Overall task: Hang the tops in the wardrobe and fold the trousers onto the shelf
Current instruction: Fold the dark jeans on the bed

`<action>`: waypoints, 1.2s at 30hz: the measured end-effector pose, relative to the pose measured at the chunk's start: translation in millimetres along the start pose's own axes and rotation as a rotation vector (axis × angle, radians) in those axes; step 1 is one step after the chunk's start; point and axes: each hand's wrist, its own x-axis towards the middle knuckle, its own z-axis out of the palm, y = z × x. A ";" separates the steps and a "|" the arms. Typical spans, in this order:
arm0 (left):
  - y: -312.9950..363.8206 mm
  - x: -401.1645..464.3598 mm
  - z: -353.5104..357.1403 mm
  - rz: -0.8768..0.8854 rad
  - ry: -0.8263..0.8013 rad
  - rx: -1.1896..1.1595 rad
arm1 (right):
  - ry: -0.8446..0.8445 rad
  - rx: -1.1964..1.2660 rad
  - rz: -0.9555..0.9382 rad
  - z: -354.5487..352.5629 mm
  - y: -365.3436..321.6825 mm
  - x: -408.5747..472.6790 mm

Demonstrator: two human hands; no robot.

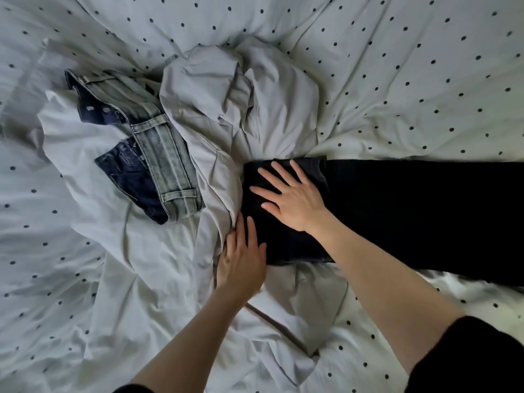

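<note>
Right hand (292, 194): lay flat, fingers spread, pressing the folded black trousers (397, 211).
Left hand (241, 262): open, fingers straight at the fold's near edge.
Jeans (158, 154): crumpled on the dotted bedding (397, 80).

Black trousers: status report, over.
Right hand flat on the black trousers, left hand flat at their folded edge. Half folded, on the bed. Grey top crowds the fold; jeans wait.

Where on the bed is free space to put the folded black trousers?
Bare polka-dot duvet lies beyond the black trousers, at upper right. The middle is crowded: grey garment, jeans, white garment, with both hands on the trousers.
</note>
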 end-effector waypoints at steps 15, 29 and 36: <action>6.9 29.1 -62.1 -0.357 -0.072 -0.893 | 0.088 0.547 0.422 -0.8 -28.2 -84.0; 177.3 -22.3 -90.1 0.294 -0.140 -0.651 | 0.114 2.264 0.942 -65.6 71.2 -172.8; 196.7 -8.1 -43.7 0.276 -0.069 -0.589 | 0.212 1.639 0.995 -22.0 105.3 -205.3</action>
